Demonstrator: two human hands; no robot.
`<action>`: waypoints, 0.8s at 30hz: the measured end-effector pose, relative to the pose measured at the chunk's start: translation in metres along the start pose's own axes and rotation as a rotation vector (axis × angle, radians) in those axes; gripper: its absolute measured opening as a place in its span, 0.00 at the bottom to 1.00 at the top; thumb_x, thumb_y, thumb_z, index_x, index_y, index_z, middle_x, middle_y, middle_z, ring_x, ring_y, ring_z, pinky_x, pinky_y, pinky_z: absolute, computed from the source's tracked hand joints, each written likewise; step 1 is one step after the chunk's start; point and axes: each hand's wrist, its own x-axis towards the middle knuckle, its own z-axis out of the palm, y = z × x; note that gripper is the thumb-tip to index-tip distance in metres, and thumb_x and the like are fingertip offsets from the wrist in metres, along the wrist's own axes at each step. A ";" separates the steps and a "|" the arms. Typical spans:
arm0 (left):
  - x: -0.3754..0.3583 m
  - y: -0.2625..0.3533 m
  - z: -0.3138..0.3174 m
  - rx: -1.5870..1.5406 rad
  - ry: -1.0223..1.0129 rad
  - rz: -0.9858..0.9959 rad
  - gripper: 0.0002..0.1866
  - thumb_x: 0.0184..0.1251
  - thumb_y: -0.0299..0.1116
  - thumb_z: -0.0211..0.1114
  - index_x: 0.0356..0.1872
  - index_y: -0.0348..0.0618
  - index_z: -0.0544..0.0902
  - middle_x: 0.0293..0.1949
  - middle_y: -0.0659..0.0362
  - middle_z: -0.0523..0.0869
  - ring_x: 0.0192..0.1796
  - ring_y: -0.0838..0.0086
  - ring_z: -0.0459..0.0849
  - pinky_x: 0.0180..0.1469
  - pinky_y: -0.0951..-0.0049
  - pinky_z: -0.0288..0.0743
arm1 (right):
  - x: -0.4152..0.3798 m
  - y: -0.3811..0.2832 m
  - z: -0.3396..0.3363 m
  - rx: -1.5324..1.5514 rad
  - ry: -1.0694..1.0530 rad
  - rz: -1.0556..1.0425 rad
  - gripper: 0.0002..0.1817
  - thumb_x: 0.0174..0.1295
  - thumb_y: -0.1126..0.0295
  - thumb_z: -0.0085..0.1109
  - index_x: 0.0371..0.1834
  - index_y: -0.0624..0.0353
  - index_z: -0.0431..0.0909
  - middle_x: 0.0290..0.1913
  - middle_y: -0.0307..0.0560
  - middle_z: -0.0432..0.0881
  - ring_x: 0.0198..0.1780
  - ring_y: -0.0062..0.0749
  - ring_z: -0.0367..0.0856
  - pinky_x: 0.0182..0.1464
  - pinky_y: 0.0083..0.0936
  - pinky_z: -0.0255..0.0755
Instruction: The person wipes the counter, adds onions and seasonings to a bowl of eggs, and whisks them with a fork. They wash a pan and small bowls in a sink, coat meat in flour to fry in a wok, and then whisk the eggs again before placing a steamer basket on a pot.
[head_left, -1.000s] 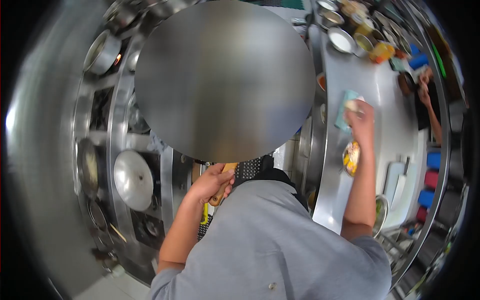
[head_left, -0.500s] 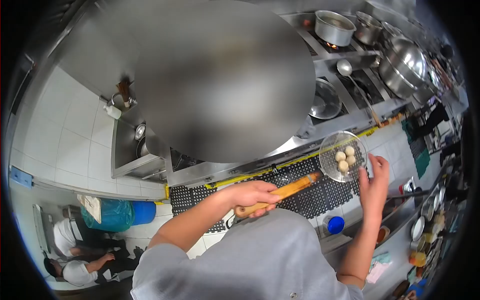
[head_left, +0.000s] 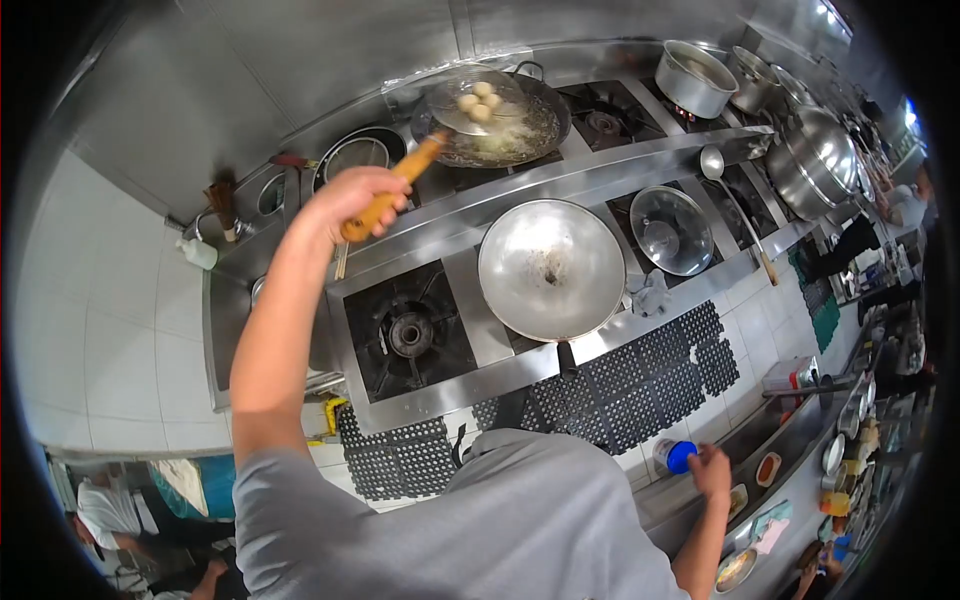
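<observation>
My left hand (head_left: pixel 362 205) is wrapped round the wooden handle of a wire skimmer (head_left: pixel 447 112), arm stretched far forward. Several pale round dough balls (head_left: pixel 480 113) sit together on its mesh. The skimmer overlaps a dark wok (head_left: pixel 555 110) at the back of the range, where pale foam shows on the liquid inside. Low on the right, my right hand (head_left: pixel 711 471) hangs with fingers loosely bent and apart, nothing seen in them. Beside its fingertips in this view is the blue lid (head_left: pixel 682 457) of a container.
A large bare steel wok (head_left: pixel 550 270) sits on the front burners, its handle toward me. To its right are a glass-like round lid (head_left: pixel 672 231) and a long ladle (head_left: pixel 738 213). Pots (head_left: pixel 697 82) stand at the back right. Black perforated mats (head_left: pixel 640 385) cover the floor.
My left hand has carried the skimmer with the dough balls forward and left, over the back wok. My right hand has dropped away from the skimmer, down toward the blue lid.
</observation>
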 end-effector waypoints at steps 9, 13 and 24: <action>0.134 0.003 -0.095 0.045 0.112 -0.117 0.10 0.84 0.34 0.62 0.41 0.38 0.82 0.30 0.60 0.84 0.26 0.78 0.82 0.23 0.75 0.78 | -0.192 0.158 0.160 -0.218 -0.513 -0.226 0.23 0.64 0.63 0.73 0.59 0.63 0.88 0.48 0.59 0.94 0.50 0.46 0.94 0.56 0.36 0.86; 0.154 -0.006 -0.103 0.089 0.131 -0.158 0.10 0.83 0.35 0.63 0.41 0.39 0.83 0.30 0.60 0.85 0.26 0.78 0.83 0.23 0.76 0.79 | -0.222 0.089 0.141 0.166 -0.559 0.393 0.20 0.67 0.65 0.73 0.58 0.65 0.88 0.48 0.58 0.94 0.44 0.41 0.94 0.51 0.32 0.87; 0.175 0.004 -0.138 0.111 -0.025 -0.281 0.12 0.82 0.36 0.65 0.51 0.36 0.85 0.34 0.60 0.89 0.26 0.80 0.84 0.24 0.79 0.80 | -0.170 0.029 0.131 0.332 -0.287 0.639 0.20 0.68 0.65 0.67 0.58 0.68 0.88 0.40 0.56 0.94 0.36 0.38 0.93 0.43 0.33 0.85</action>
